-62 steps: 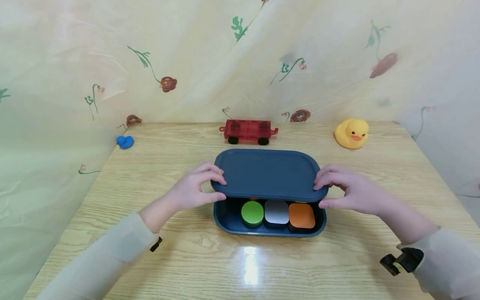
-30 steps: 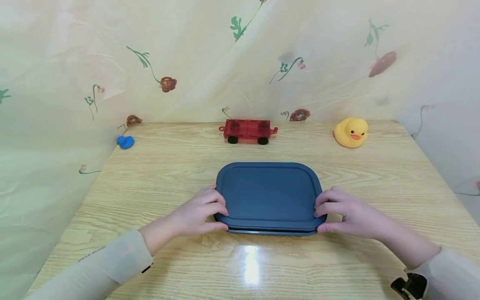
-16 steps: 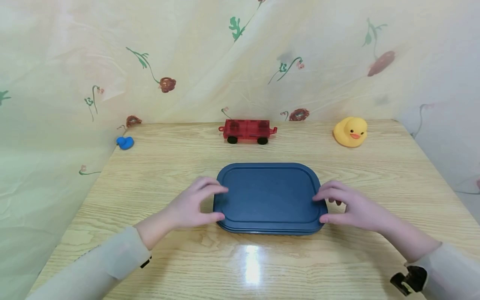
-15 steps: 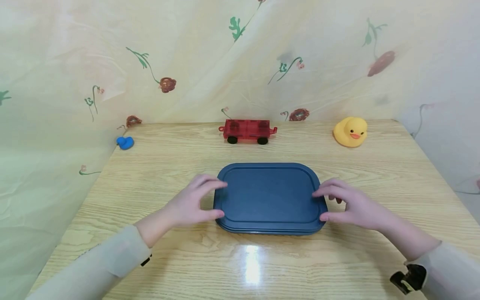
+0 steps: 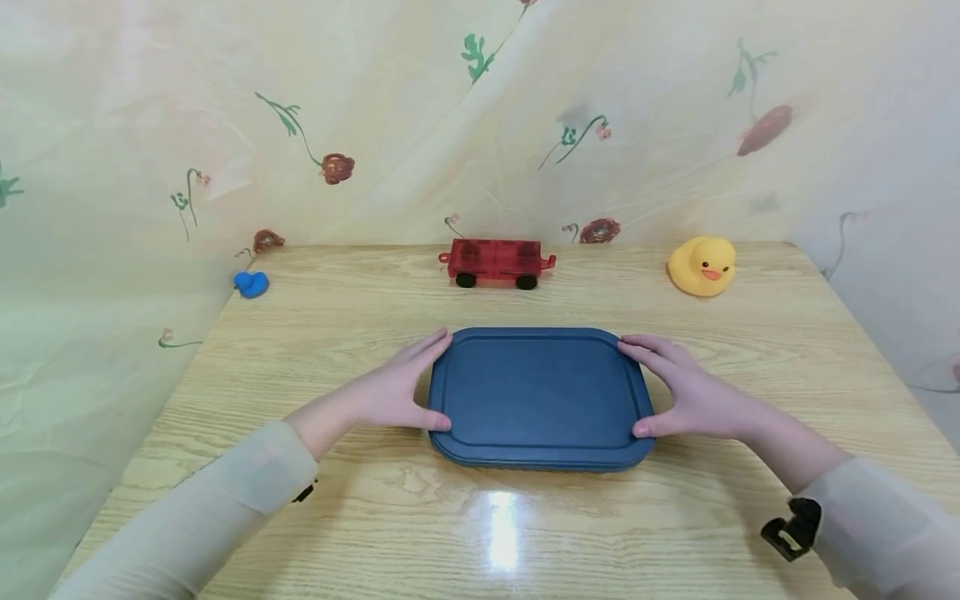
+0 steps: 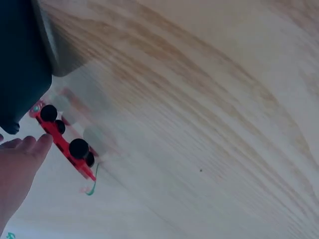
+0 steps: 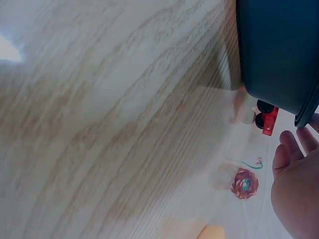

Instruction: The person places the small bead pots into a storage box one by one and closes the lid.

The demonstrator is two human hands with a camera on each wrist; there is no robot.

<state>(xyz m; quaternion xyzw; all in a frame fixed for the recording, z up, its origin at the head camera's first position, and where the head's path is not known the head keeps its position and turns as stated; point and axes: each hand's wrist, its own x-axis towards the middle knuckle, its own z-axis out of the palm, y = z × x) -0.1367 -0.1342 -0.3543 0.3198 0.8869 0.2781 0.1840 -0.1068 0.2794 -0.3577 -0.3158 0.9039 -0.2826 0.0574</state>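
Observation:
A dark blue lidded box point(image 5: 540, 392) stands on the wooden table, its lid lying flat over it and hiding the inside. My left hand point(image 5: 393, 387) is at its left end, fingers fairly straight at the back corner and thumb on the lid near the front. Mirroring it, my right hand point(image 5: 686, 387) touches the right end, with fingertips at the back corner and thumb toward the front. Box walls point(image 6: 22, 59) show in the left wrist view beside my fingers. The right wrist view has my hand point(image 7: 299, 179) near the lid's rim.
Behind the box stands a red toy wagon point(image 5: 497, 264) with black wheels. A yellow rubber duck point(image 5: 702, 267) sits at the back right and a small blue duck point(image 5: 251, 284) at the back left. Flowered cloth point(image 5: 405, 125) hangs behind the wooden table point(image 5: 337, 542).
The lid came down over the box, covering the green, grey and orange pieces inside. Both hands then loosened their hold, spread, and moved toward the lid's back corners.

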